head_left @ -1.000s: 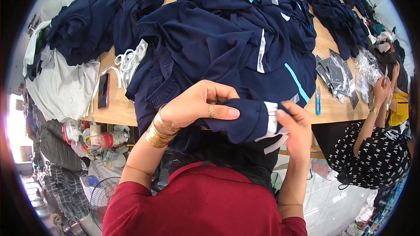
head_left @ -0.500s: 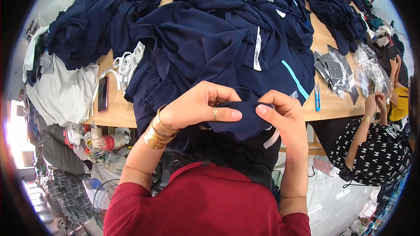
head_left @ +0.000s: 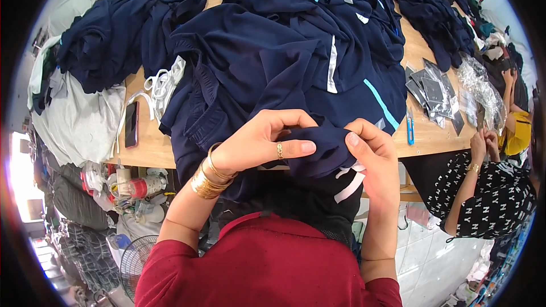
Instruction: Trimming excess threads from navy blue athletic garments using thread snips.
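Note:
My left hand (head_left: 276,142) pinches the edge of a navy garment (head_left: 318,162) between thumb and fingers, close in front of my body. On the same cloth my right hand (head_left: 372,153) grips with thumb and forefinger, a little to the right. The held cloth is bunched into a fold, and part of it hangs below the table edge. A white strip (head_left: 350,187) dangles from it beneath my right hand. Beyond my hands lies a heap of navy garments (head_left: 256,51), one with a gathered elastic waistband (head_left: 206,113), others with white and light-blue stripes.
On the wooden table (head_left: 156,150) at left lie a phone (head_left: 132,125), white cords (head_left: 165,85) and more navy garments (head_left: 114,34). Blue thread snips (head_left: 410,128), dark packets (head_left: 435,94) and clear plastic (head_left: 483,91) are at right. A person in patterned black (head_left: 483,199) sits nearby.
The cloth between my hands has turned and bunched up, and more of the white strip shows. My right hand has shifted slightly downward.

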The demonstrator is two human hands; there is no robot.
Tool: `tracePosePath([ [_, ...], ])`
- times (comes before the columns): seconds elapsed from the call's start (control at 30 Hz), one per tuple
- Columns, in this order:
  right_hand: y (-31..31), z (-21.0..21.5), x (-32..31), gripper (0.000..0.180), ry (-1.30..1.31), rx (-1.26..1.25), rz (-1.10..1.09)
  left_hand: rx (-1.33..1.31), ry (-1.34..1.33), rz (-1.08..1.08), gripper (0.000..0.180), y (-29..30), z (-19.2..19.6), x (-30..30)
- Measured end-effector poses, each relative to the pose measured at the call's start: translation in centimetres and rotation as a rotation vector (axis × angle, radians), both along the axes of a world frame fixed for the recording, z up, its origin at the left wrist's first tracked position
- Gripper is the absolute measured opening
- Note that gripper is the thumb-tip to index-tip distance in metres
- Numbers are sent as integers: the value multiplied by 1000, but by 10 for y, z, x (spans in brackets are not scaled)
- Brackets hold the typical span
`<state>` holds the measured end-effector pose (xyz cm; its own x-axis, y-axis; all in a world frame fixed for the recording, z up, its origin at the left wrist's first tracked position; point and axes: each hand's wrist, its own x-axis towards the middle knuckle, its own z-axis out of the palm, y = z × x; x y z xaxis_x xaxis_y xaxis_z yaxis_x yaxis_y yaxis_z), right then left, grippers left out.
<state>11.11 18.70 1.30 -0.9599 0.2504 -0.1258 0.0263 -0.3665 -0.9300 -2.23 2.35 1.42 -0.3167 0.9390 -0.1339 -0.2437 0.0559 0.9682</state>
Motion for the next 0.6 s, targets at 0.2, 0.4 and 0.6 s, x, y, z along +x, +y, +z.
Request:
tracePosePath([
  [0.2,-1,-2,3,15,12,108,-34,91,-7,33,17,3,-4,4],
  [0.4,1,6,7,14,-52,76,41,12,-162,2,17,4,4,6],
  [0.6,-6,4,7,9,-77,253,-99,94,-255,4,17,7,-7,10],
])
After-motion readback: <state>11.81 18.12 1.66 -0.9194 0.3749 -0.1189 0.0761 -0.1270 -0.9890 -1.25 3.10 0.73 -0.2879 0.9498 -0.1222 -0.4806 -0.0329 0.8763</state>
